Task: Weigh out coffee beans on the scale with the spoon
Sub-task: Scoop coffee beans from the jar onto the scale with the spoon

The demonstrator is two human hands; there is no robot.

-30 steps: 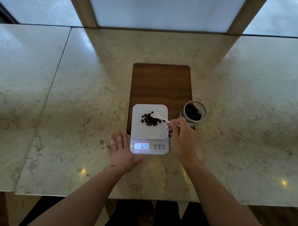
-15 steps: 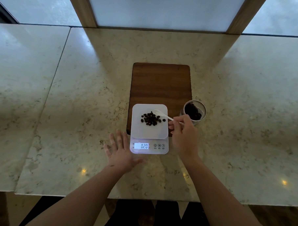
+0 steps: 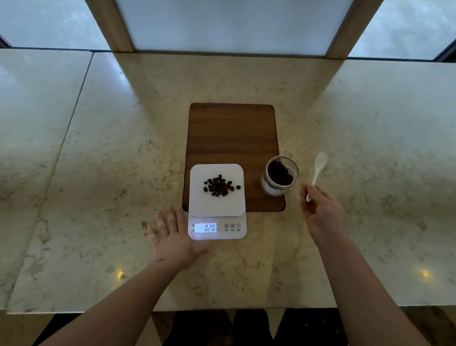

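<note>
Swung away from the scale (image 3: 216,198), the right hand (image 3: 322,211) pinches the spoon (image 3: 318,169) right of the jar (image 3: 280,176), seemingly empty; left hand (image 3: 173,238) lies spread on the counter (image 3: 117,168).

Countertop (image 3: 117,168): polished marble, cream with grey veining, glossy enough to carry light reflections. Cutting board (image 3: 232,136): dark wood with visible grain, matt. Scale (image 3: 217,202): smooth white plastic body, platform satin; display (image 3: 205,227) backlit. Jar (image 3: 280,176): clear glass, shiny at the rim. Spoon (image 3: 318,171): white plastic, smooth. Coffee beans (image 3: 219,185): dark brown, slightly lustrous.
</note>
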